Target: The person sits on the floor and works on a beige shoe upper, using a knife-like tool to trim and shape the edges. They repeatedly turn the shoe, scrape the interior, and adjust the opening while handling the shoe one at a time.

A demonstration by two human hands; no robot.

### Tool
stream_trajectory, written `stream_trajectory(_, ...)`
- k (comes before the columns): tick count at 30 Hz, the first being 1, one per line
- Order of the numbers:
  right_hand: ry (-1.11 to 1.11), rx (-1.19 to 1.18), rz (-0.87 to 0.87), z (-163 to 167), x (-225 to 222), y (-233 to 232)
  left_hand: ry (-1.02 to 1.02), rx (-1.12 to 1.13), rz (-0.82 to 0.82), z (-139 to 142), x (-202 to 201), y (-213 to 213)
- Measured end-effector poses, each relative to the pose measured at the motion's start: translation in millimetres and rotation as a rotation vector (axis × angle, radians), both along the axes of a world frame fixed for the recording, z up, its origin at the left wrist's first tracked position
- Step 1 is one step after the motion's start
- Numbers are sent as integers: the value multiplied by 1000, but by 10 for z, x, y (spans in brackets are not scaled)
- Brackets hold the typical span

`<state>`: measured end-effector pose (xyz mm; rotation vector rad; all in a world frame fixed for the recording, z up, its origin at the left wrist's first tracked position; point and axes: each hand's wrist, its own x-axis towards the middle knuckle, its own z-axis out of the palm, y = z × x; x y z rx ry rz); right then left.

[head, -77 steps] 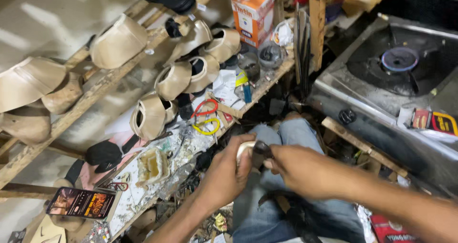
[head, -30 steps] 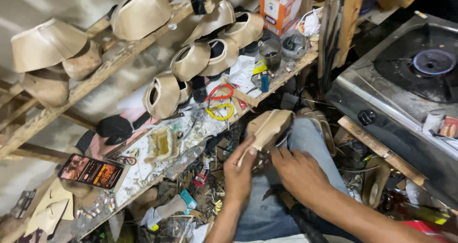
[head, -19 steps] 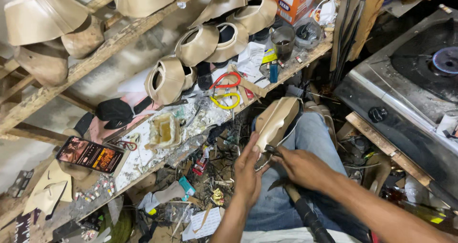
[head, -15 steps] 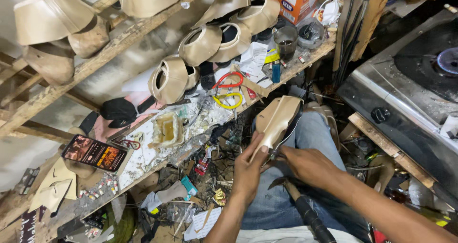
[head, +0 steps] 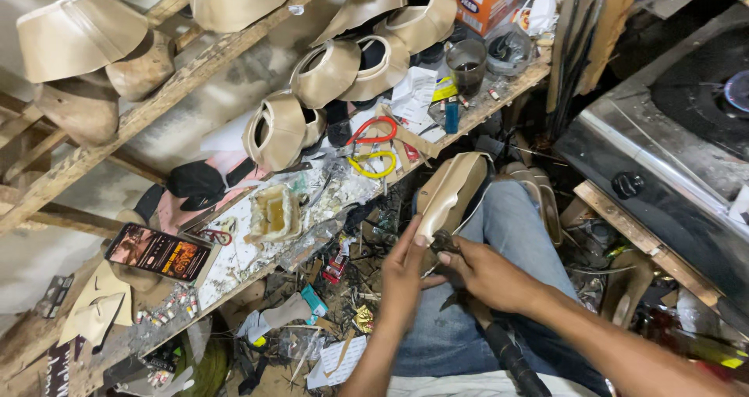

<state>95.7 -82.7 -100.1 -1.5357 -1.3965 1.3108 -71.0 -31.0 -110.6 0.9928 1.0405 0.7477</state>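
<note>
Left hand (head: 403, 276) gripped the near end of the tan shoe upper (head: 450, 194), propped on the person's jeans-clad knee (head: 515, 225) just off the cluttered surface (head: 257, 249), fingers (head: 413, 237) pinched on its edge. Right hand (head: 484, 276) was clenched round a dark-handled tool (head: 499, 346), tip at the edge beside the left fingertips. To do it well, judged: brace the upper firm on the knee, work the tool in short pulls along the edge, and keep left fingertips clear of the tip.
</note>
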Motion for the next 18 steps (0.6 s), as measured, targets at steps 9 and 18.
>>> stream_trajectory(9, -392, 62, 29, -29, 33, -37, 360, 415, -70, 116, 26, -50)
stream_trajectory(18, 6, -61, 6, 41, 74, -45, 282, 240, -92, 52, 58, -78)
